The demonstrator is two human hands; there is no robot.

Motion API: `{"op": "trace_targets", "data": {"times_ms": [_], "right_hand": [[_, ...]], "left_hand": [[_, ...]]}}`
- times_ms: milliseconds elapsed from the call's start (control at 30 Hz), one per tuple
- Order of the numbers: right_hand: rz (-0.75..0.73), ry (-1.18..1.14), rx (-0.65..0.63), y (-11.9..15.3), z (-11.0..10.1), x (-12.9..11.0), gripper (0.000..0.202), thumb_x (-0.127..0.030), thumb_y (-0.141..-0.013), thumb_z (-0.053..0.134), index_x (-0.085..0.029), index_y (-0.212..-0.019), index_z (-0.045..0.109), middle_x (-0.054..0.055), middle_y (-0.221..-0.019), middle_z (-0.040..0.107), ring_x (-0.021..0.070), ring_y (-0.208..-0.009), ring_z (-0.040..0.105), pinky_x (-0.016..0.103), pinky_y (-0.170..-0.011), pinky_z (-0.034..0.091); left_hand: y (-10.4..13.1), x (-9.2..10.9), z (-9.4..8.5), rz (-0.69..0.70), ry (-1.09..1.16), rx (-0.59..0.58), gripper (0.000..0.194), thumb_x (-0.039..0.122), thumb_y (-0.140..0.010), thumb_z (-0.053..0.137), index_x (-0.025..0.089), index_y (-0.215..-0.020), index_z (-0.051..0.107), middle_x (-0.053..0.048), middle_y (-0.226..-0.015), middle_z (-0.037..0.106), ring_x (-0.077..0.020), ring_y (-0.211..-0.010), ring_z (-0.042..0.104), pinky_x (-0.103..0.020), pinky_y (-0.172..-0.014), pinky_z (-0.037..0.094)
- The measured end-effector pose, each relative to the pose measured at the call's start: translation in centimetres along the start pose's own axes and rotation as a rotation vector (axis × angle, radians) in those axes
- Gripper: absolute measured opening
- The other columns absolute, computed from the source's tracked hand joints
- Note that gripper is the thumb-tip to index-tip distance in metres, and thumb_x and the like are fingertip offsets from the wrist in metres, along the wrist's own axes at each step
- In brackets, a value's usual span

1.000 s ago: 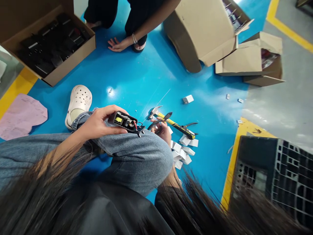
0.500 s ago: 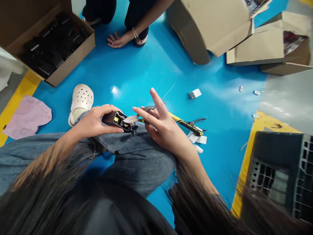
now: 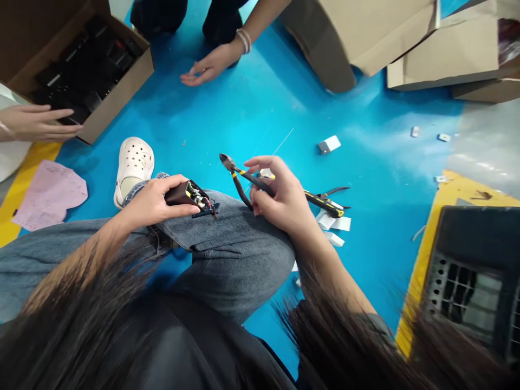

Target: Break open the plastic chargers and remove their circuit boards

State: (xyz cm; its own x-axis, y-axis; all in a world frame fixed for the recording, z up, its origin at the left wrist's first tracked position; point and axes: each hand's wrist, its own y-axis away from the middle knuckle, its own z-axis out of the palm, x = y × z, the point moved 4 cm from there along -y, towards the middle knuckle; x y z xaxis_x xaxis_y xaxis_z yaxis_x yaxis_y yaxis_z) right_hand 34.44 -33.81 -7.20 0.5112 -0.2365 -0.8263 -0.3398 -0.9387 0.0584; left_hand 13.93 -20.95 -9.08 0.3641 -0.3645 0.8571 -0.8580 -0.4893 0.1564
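My left hand (image 3: 152, 203) grips a small black device (image 3: 179, 195) between thumb and fingers, above my jeans-clad leg. Its right end is open and shows wires, white and yellow parts, and a dark piece hanging at the edge. My right hand (image 3: 278, 192) holds cutting pliers (image 3: 239, 176) by the handles. Their jaws point up and left, apart from the device. On the blue floor behind my right hand lie a yellow and black cutter (image 3: 325, 205), another tool with dark handles (image 3: 339, 190) and several white pieces (image 3: 343, 223).
A cardboard box (image 3: 117, 92) of black devices stands at upper left, another person's hand (image 3: 40, 123) at its edge. A second hand (image 3: 215, 64) hovers at the top. More cartons (image 3: 442, 54), a white block (image 3: 329, 144), pink paper (image 3: 52, 192) and a dark crate (image 3: 479, 238) lie around.
The pliers have come away from the device and now point up and left. My right-hand fingers have curled around the handles. A person's hand has appeared at the left box; the top hand has turned.
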Motion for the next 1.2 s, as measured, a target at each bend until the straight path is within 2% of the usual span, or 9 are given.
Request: {"op": "trace_targets", "data": {"times_ms": [67, 167, 300, 667, 800, 900, 1033, 1100, 1200], "right_hand": [[0.119, -0.117, -0.112, -0.2, 0.2, 0.7, 0.053, -0.011, -0.070, 0.047, -0.022, -0.121, 0.058, 0.006, -0.109, 0.062, 0.0097, -0.064, 0.058, 0.023, -0.053, 0.052], [0.255, -0.199, -0.246, -0.4, 0.1, 1.1, 0.050, -0.013, -0.072, 0.046, -0.017, -0.118, 0.064, 0.004, -0.087, 0.065, 0.0093, -0.055, 0.056, 0.023, -0.052, 0.051], [0.300, -0.243, -0.388, -0.8, -0.2, 0.8, 0.045, -0.013, -0.074, 0.048, -0.018, -0.114, 0.069, 0.003, -0.075, 0.065, 0.0114, -0.057, 0.058, 0.023, -0.052, 0.051], [0.399, -0.291, -0.539, -1.6, 0.3, 1.4, 0.038, -0.035, -0.087, 0.065, -0.016, -0.120, 0.065, -0.003, -0.057, 0.058, 0.0068, -0.043, 0.048, 0.018, -0.039, 0.036], [0.403, -0.292, -0.601, -1.8, 0.4, 1.3, 0.033, -0.043, -0.086, 0.068, -0.015, -0.105, 0.067, -0.002, -0.059, 0.061, 0.0067, -0.044, 0.051, 0.018, -0.040, 0.037], [0.417, -0.287, -0.583, -1.5, 0.4, 1.2, 0.026, -0.042, -0.086, 0.067, -0.016, -0.086, 0.064, 0.000, -0.064, 0.063, 0.0055, -0.045, 0.049, 0.018, -0.040, 0.036], [0.401, -0.410, -0.417, -1.1, 0.7, 2.2, 0.030, -0.046, -0.084, 0.067, -0.017, -0.084, 0.061, 0.000, -0.073, 0.063, 0.0042, -0.049, 0.046, 0.017, -0.039, 0.030], [0.396, -0.487, -0.308, -1.0, 1.3, 4.2, 0.035, -0.051, -0.082, 0.065, -0.018, -0.091, 0.060, 0.001, -0.082, 0.064, 0.0056, -0.055, 0.051, 0.016, -0.041, 0.030], [0.365, -0.465, -0.150, -1.1, 3.4, 8.7, 0.045, -0.059, -0.079, 0.061, -0.020, -0.102, 0.060, 0.004, -0.092, 0.065, 0.0132, -0.074, 0.061, 0.021, -0.054, 0.045]], "left_hand": [[0.0, -0.4, 0.0, -0.017, 0.004, 0.003, 0.046, 0.060, -0.074, 0.073, 0.018, -0.092, 0.064, 0.001, -0.076, 0.058, -0.0128, -0.066, 0.049, -0.024, -0.061, 0.035], [0.1, -1.1, 0.1, -0.033, 0.035, -0.010, 0.045, 0.059, -0.074, 0.073, 0.018, -0.091, 0.064, 0.000, -0.078, 0.058, -0.0134, -0.067, 0.049, -0.024, -0.060, 0.035], [0.0, -1.9, 0.2, -0.040, 0.096, -0.024, 0.043, 0.059, -0.076, 0.072, 0.018, -0.087, 0.063, 0.000, -0.075, 0.056, -0.0134, -0.066, 0.048, -0.024, -0.059, 0.036], [0.2, -3.0, 0.5, -0.061, 0.236, -0.059, 0.043, 0.058, -0.076, 0.072, 0.018, -0.090, 0.065, -0.001, -0.077, 0.059, -0.0141, -0.068, 0.052, -0.024, -0.062, 0.039], [0.2, -2.8, 0.3, -0.059, 0.229, -0.050, 0.043, 0.058, -0.077, 0.072, 0.018, -0.089, 0.065, -0.001, -0.078, 0.058, -0.0136, -0.069, 0.051, -0.023, -0.062, 0.039], [0.3, -2.9, 0.3, -0.063, 0.229, -0.045, 0.042, 0.057, -0.076, 0.072, 0.017, -0.088, 0.065, 0.000, -0.077, 0.058, -0.0133, -0.068, 0.051, -0.023, -0.061, 0.038], [0.3, -3.7, 0.5, -0.061, 0.297, -0.030, 0.043, 0.054, -0.073, 0.077, 0.017, -0.089, 0.064, -0.001, -0.079, 0.060, -0.0138, -0.069, 0.053, -0.023, -0.061, 0.041], [0.1, -4.1, 0.6, -0.050, 0.345, -0.013, 0.046, 0.052, -0.071, 0.080, 0.016, -0.094, 0.065, -0.003, -0.084, 0.063, -0.0155, -0.075, 0.057, -0.024, -0.066, 0.044], [0.3, -4.1, 0.5, -0.036, 0.370, 0.019, 0.052, 0.049, -0.070, 0.082, 0.016, -0.106, 0.065, -0.005, -0.095, 0.066, -0.0177, -0.086, 0.061, -0.026, -0.075, 0.048]]}}
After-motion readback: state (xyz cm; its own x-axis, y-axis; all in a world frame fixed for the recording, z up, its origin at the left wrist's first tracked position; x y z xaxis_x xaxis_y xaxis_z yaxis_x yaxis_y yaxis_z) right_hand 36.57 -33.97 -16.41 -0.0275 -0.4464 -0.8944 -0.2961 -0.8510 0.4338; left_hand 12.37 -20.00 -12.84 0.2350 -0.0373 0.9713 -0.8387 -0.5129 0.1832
